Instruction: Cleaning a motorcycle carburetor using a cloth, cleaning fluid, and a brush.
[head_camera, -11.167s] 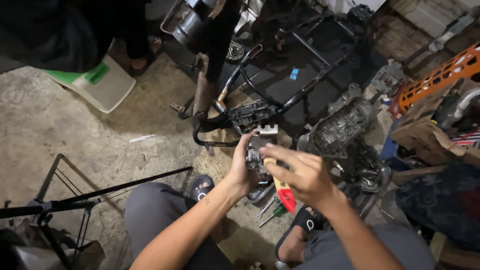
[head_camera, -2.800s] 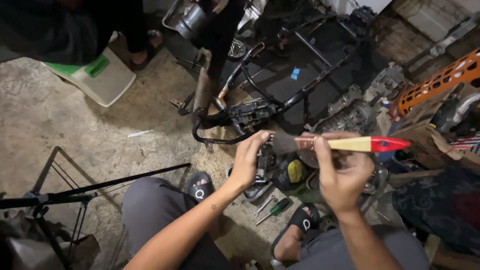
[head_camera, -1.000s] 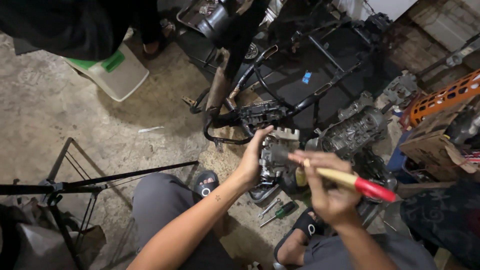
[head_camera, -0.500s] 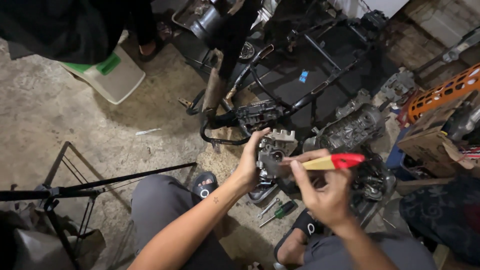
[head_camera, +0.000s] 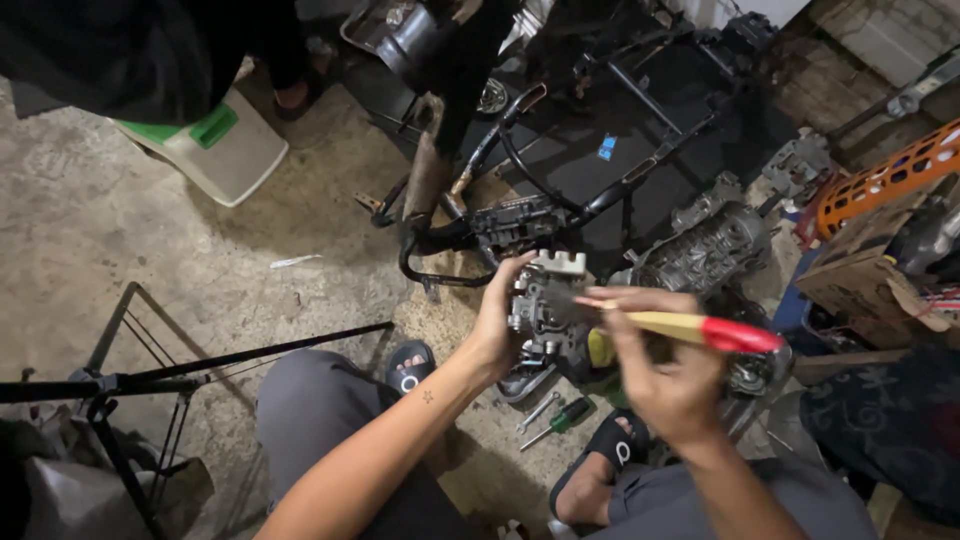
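Observation:
My left hand (head_camera: 497, 325) grips a dark metal engine part (head_camera: 547, 305) with a white plastic connector on top, held above the floor between my knees. My right hand (head_camera: 665, 375) holds a paintbrush (head_camera: 690, 328) with a yellow shaft and red end; its bristle end rests against the part's right side. The brush handle points right. A yellow object (head_camera: 599, 348) shows just below the part.
Screwdrivers (head_camera: 560, 418) lie on the concrete between my sandalled feet. A black motorcycle frame (head_camera: 600, 150) and an engine block (head_camera: 705, 250) sit ahead. A white and green container (head_camera: 220, 150) stands upper left, a black tripod (head_camera: 130, 380) left, an orange crate (head_camera: 890, 175) right.
The brush has swung about in my right hand, its red end tilting from low right to level, while the bristles work over the part. My left hand kept its grip.

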